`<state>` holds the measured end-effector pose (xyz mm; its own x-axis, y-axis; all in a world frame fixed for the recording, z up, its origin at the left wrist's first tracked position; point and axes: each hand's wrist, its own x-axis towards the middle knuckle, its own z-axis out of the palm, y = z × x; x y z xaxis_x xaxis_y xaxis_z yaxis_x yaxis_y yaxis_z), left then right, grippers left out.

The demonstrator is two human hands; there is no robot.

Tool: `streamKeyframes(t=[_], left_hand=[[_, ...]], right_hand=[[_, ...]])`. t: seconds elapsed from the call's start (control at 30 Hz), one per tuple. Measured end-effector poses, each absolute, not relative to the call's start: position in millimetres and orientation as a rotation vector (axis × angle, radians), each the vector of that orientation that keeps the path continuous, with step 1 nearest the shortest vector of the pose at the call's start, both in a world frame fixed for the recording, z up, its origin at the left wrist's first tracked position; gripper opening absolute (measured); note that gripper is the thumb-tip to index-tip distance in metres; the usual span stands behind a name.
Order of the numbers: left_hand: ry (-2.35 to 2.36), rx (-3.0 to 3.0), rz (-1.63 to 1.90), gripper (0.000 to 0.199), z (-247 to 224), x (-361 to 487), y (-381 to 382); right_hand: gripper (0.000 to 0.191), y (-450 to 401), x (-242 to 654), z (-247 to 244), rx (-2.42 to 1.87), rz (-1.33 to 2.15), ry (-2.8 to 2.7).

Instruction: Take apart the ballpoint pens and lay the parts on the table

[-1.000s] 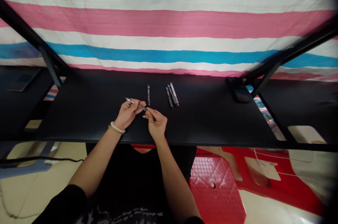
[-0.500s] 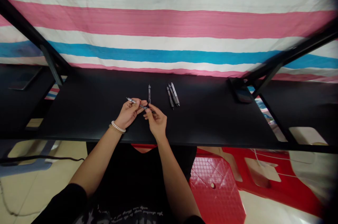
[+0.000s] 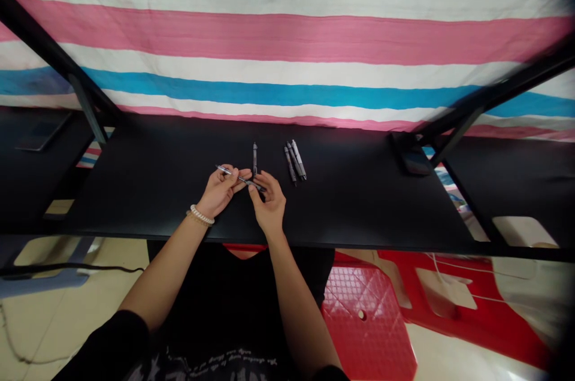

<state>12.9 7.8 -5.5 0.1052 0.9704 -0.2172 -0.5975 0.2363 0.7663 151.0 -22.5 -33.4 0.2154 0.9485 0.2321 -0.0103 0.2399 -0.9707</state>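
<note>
My left hand (image 3: 217, 194) is closed on a slim pen (image 3: 223, 170), thumb on top, with the silvery end sticking out to the upper left. The pen slants down to the right toward my right hand (image 3: 271, 204). Thumb and fingers of that hand pinch a dark piece at the pen's lower end; whether it is joined to the pen I cannot tell. Just beyond my fingertips a grey pen (image 3: 255, 156) lies upright in view on the black table (image 3: 350, 195). Farther right lie two dark pens (image 3: 290, 165) and a white-barrelled pen (image 3: 298, 156), close together.
A dark phone-like object (image 3: 411, 156) lies at the table's right, by the black frame post (image 3: 489, 99). Behind the table hangs a striped sheet (image 3: 287, 39). A red plastic stool (image 3: 368, 315) stands below, right of my lap.
My right hand has shifted slightly up and right, its fingers curling a little differently around the pen's lower end. My left hand and the pens on the table stay nearly unchanged.
</note>
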Motion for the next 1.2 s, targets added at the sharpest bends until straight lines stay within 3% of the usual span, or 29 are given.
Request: streamKeyframes(t=[0.17,0.37,0.7,1.0,1.2], left_hand=[[0.812,0.577,1.260,0.043,-5.9,13.4,8.1],[0.811,0.592,1.265,0.041,-7.3,13.6,8.0],[0.928,0.499,1.427,0.031,-10.6,10.1,13.5],[0.909,0.685,1.299,0.046,-6.3,15.7,6.4],[0.856,0.692,1.265,0.045,-5.8,15.2,6.3]], right_hand=[[0.019,-23.3,151.5,-32.6,-1.123,0.889,-1.205],[0.030,-22.9,149.3,-35.7,-1.151,1.007,-1.122],[0.017,-24.3,153.5,-33.0,-1.215,0.719,-1.087],[0.015,-26.7,150.9,-32.1,-1.138,0.854,-1.190],[0.024,-27.4,148.5,-30.6,-1.133,0.979,-1.070]])
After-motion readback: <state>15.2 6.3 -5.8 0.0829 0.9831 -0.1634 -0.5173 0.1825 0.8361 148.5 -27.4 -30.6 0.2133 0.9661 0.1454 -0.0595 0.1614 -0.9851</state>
